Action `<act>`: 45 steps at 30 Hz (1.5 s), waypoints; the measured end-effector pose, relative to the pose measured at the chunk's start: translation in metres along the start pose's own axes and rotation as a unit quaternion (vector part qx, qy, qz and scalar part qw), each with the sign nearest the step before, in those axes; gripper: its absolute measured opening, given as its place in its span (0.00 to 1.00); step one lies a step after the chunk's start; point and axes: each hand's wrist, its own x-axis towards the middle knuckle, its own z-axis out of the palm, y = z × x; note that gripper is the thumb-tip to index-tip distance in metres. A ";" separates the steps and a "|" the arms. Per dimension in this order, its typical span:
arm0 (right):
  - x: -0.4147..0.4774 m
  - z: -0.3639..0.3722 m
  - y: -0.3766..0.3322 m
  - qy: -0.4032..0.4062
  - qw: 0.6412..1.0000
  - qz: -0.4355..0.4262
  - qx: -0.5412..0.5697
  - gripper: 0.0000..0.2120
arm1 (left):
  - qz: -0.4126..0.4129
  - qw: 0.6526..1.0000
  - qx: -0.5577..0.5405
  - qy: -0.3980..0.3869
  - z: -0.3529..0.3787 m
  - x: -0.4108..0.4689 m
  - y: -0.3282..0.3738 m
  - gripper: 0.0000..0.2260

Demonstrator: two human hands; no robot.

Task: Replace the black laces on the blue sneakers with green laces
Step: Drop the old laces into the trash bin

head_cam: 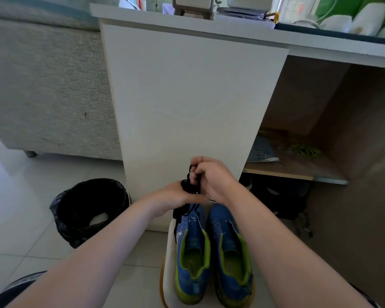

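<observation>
No brand name can be read anywhere; the left blue sneaker [192,252] carries only a white curved mark on its side, and a sheet of paper [261,152] on the low shelf at right of centre bears dark writing too blurred to make out. The two blue sneakers, the right one [231,254] just beside the left, stand at the lower middle of the frame with toes pointing up-frame toward a white cabinet panel [187,103], their lime-green linings facing the camera and their eyelets looking empty. Above their toes the left hand [176,196] is closed around a bunch of black laces [187,187], part of which hangs down onto the left sneaker's toe, while the right hand [209,176] pinches a loop of the same laces between thumb and fingertips, the two hands touching. The green laces [305,150] lie in a loose heap (blurred, but plainly lime-coloured) on the wooden shelf [293,172] at middle right, well apart from the shoes. Under that shelf sit dark shoes [273,194] with white marks, partly hidden by the right forearm. At lower left a round bin [89,210] lined with a black bag holds something pale at its bottom. A grey fabric sofa [47,90] fills the upper left, and the countertop along the top edge holds green-and-white packages [353,16].
</observation>
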 end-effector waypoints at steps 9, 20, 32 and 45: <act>0.010 -0.012 0.021 0.021 0.983 -0.048 -0.176 0.20 | -0.036 0.988 -0.123 0.089 -0.014 -0.004 0.009 0.09; 0.016 0.061 0.076 -0.033 0.955 -0.090 -0.279 0.19 | -0.086 0.970 -0.169 0.154 -0.060 -0.031 -0.020 0.15; 0.091 0.172 0.104 -0.045 0.934 -0.117 -0.335 0.10 | -0.044 0.907 0.165 0.386 -0.186 -0.066 -0.086 0.10; 0.147 0.246 0.167 -0.150 0.870 -0.004 -0.470 0.26 | -0.218 0.928 0.201 0.227 -0.234 -0.085 -0.192 0.24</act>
